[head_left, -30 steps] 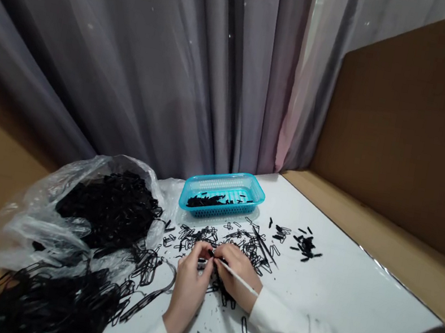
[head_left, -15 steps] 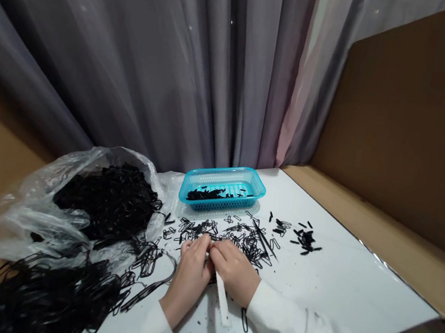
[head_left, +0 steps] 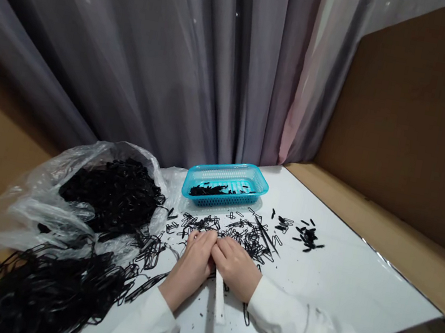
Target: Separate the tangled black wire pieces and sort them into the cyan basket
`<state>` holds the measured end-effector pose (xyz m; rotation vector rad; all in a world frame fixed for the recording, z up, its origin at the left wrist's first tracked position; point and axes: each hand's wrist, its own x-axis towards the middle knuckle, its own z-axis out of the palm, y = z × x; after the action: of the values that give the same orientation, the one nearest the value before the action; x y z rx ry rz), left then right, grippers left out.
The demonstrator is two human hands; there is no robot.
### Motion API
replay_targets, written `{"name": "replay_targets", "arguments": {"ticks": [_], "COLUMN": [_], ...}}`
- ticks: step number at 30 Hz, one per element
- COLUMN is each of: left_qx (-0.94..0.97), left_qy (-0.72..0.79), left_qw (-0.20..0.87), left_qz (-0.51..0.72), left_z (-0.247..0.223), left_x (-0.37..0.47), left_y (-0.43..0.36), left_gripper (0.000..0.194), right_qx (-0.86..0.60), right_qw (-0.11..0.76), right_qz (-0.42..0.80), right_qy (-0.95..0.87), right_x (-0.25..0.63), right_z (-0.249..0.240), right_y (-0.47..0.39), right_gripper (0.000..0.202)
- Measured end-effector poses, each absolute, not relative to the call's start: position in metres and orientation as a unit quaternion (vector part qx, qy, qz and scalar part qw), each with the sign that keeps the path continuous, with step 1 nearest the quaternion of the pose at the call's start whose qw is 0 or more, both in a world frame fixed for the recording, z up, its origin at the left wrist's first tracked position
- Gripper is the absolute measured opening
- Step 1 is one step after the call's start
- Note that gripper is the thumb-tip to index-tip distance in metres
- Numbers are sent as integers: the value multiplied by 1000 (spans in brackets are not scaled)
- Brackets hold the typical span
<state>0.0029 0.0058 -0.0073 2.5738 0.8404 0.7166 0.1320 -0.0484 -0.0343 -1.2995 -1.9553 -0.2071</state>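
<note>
My left hand (head_left: 196, 259) and my right hand (head_left: 235, 267) meet at the fingertips over a spread of small black loops (head_left: 250, 240). Both are closed, with thumbs and fingers pressed together. A flat white strip (head_left: 220, 298) comes out from under my right hand and points toward me. Its upper end is hidden between the hands, as is whatever the left fingers pinch. Just beyond my right hand lies a dark, slim, pointed tool (head_left: 265, 235) that looks like tweezers.
A blue basket (head_left: 228, 170) holding black pieces stands behind the loops. On the left are a clear plastic bag (head_left: 25, 212) full of black strips and a tangled black heap (head_left: 40, 295). Small black pieces (head_left: 310, 237) lie at right. Brown panels (head_left: 420, 121) flank the white table (head_left: 339, 285).
My left hand has turned slightly, its fingers drawing closer to the right hand. The lower end of the white strip has swung a little left. The whole view has shifted slightly.
</note>
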Motion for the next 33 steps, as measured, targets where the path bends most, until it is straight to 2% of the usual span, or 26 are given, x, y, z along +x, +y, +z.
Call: {"name": "replay_targets", "arguments": {"ticks": [7,12,18,25,30,33], "left_qx": [852,818,816,836,833,817], "left_qy": [359,388,395,367,357,362], "left_qw": [223,237,198,186,212,260], "left_qz": [310,351,373,363,366,365], "left_z": [-15,-13,-9,-6,0,2], "left_x": [3,2,5,9,7,5], "left_y": [10,8,1,-1,-5,-5], "left_gripper": [6,10,9,13,17,13], "right_qx": [-554,-556,-551,-525,-550,-574], "right_qw": [487,520,508,470,466,482], "right_qz": [67,124,119,68,61,73], "right_qy": [-672,-637,-651,-706,-691,-657], "right_x": [145,147,142,136,146,154], "right_z": [-28,-28,-28,-32,-33,-32], "right_y": [-46,-44,-46,-46,-44,-42], "right_gripper": [15,17,8,17,17,21]}}
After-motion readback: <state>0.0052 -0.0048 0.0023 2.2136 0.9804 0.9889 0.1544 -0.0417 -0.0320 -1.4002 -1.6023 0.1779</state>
